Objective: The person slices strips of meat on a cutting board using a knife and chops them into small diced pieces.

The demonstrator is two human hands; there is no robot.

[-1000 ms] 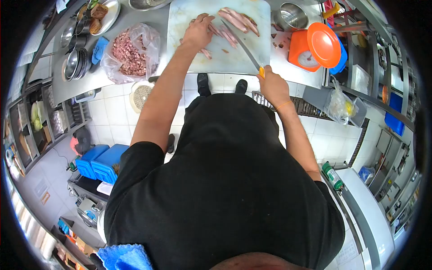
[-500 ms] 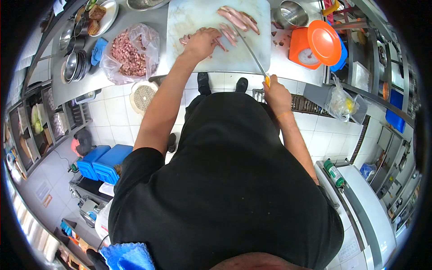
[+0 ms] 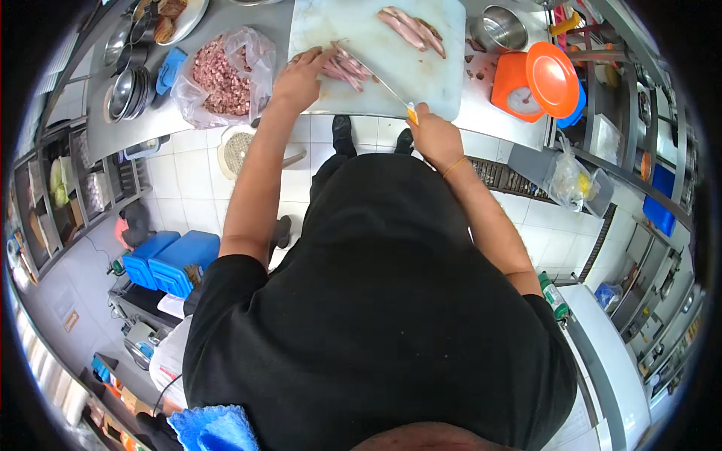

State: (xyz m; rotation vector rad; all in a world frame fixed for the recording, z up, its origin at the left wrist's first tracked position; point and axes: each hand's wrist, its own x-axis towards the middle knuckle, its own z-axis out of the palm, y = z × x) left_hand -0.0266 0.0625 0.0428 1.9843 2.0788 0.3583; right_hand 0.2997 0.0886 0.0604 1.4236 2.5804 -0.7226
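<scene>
My right hand [image 3: 436, 137] is closed around the yellow handle of a long knife [image 3: 389, 90]. Its thin blade points up and left across the white cutting board [image 3: 421, 83], with the tip beside a bunch of pink raw meat strips [image 3: 346, 69]. My left hand [image 3: 298, 81] rests at the board's left edge, fingers stretched toward the strips. Its fingertips are at the left end of the bunch; whether they touch it I cannot tell. Farther back on the board lie several longer raw meat pieces [image 3: 414, 30].
Left of the board, a clear plastic bag [image 3: 263, 56] holds chopped meat [image 3: 219, 79], near a blue cloth [image 3: 171, 69] and stacked metal bowls [image 3: 129, 94]. On the right are a metal pot [image 3: 499, 30] and an orange scale [image 3: 511, 86]. A stool [image 3: 237, 154] stands below the counter.
My left hand has drawn back to the left, off the meat. The knife and my right hand have moved left. The shorter strips now lie bunched together farther left on the board.
</scene>
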